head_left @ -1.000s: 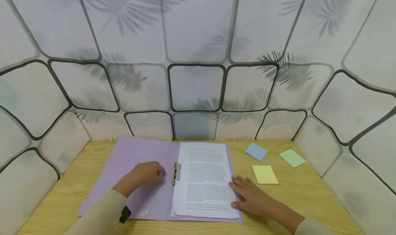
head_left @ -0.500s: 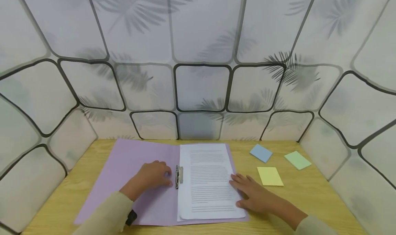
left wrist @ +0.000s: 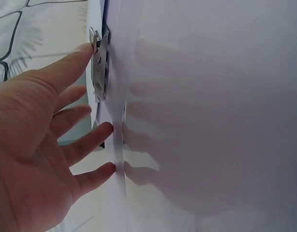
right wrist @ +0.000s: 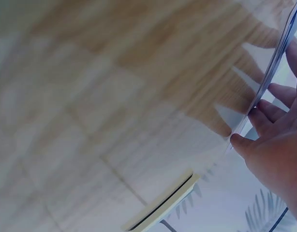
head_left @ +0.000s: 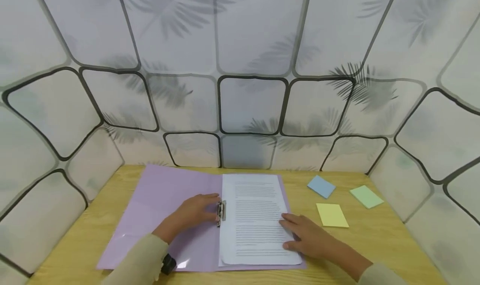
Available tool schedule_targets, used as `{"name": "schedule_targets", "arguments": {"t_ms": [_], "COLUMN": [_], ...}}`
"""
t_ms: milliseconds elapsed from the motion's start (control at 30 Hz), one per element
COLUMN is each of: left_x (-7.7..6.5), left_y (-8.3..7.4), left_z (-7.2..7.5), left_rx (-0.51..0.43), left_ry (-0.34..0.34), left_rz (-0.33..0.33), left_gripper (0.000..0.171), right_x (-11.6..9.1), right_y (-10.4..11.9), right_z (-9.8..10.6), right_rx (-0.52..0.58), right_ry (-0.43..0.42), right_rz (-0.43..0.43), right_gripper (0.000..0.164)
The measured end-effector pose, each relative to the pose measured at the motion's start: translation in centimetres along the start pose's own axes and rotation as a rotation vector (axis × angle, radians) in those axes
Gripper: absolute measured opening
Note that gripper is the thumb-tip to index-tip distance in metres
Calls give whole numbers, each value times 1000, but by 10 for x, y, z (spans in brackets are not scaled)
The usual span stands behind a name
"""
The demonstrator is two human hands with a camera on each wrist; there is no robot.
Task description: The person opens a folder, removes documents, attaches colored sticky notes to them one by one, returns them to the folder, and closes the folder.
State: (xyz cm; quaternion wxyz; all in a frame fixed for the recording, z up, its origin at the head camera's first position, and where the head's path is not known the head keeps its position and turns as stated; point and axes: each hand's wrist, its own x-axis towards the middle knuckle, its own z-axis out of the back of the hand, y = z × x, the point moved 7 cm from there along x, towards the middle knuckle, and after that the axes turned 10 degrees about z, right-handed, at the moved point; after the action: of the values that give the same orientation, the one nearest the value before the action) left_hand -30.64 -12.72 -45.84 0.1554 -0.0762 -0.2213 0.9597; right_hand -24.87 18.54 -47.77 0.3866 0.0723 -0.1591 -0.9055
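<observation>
Head: left hand [head_left: 192, 212] on clip [head_left: 223, 210], apparently

Printed page [head_left: 258, 220] unreadable (too small).

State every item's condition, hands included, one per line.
Purple folder, open, lying flat
Printed sheets, text up inside the folder
Metal clip, clamped or released: cannot tell
Blue pad, flat, untouched
Yellow pad, flat, untouched
Green pad, flat, untouched
Left hand, fingers extended, thumb at the clip
Right hand, fingers resting at the sheets' right edge
</observation>
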Motion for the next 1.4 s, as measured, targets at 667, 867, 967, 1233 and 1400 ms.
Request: {"name": "schedule_targets", "arguments": {"t_ms": [667,867,967,1233,1400], "left_x": [1,-4,-9,-16,-16], "left_y": [1,5,7,0,1], "left_z": [-6,-9,-11,-11,-12], "left_rx": [22,9,17,7,-5], "left_ry": [4,-36,-68,-120,-119], "left_rz": [107,114,118,60,108], "left_gripper": [61,64,60,45,43], "right_x": [-1,0,0,-3,-2], "right_y": [-3,0,2,3,5], "right_z": [1,-1,-1,1,3], "right_rx": [85,98,101,101,88], "right_ry": [-4,0,-2,-12,-21], "right_rz": [-27,-22,-9,-8,20], "right_gripper": [78,77,77,75,74]}}
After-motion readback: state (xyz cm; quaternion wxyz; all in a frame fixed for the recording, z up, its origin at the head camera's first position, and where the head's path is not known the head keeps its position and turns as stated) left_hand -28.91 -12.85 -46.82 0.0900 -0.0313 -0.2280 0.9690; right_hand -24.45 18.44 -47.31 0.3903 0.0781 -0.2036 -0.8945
